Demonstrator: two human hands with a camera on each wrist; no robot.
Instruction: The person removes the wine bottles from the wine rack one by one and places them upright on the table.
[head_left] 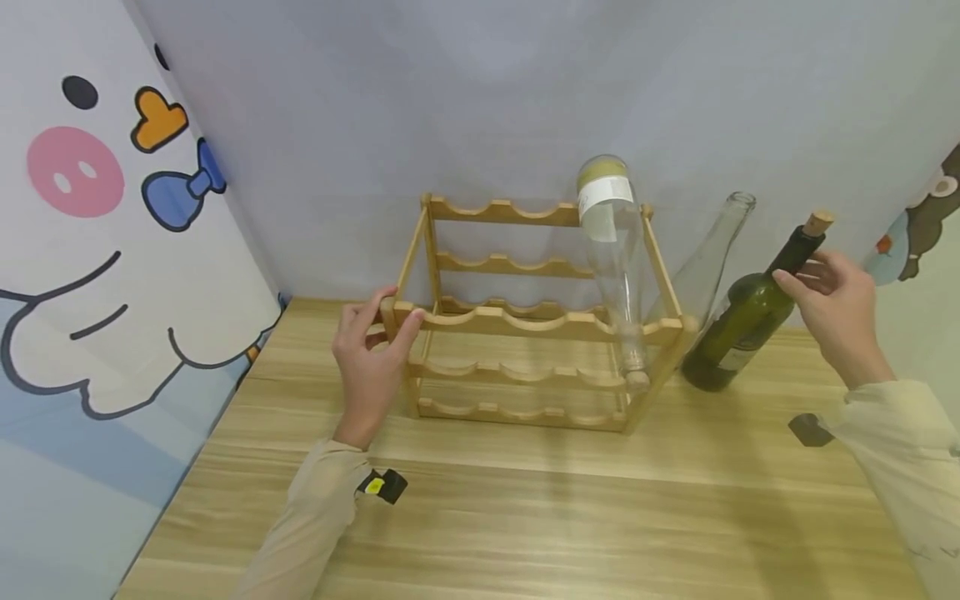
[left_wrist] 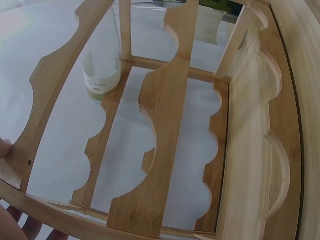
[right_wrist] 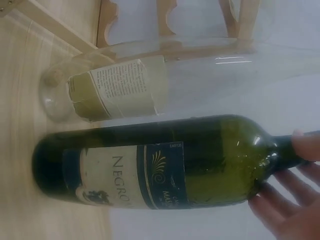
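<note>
A wooden wine rack [head_left: 536,323] with scalloped rails stands on the table. My left hand [head_left: 369,354] holds its front left corner, thumb on the top rail; fingers [left_wrist: 12,227] show at the lower left in the left wrist view. At the right, my right hand [head_left: 843,312] grips the neck of a green wine bottle [right_wrist: 150,165], which has a cork [head_left: 817,222] and a dark-and-cream label. The bottle's base appears to rest on the table. Beside it, between rack and green bottle, stands a clear glass bottle [right_wrist: 200,82] with an open mouth.
Another clear bottle [head_left: 617,275] lies in the rack's top right slot, its corked neck toward me and its base at the wall. The wooden tabletop [head_left: 525,517] extends in front. A cartoon-printed panel [head_left: 135,275] borders the left side; a pale wall [head_left: 450,100] is behind.
</note>
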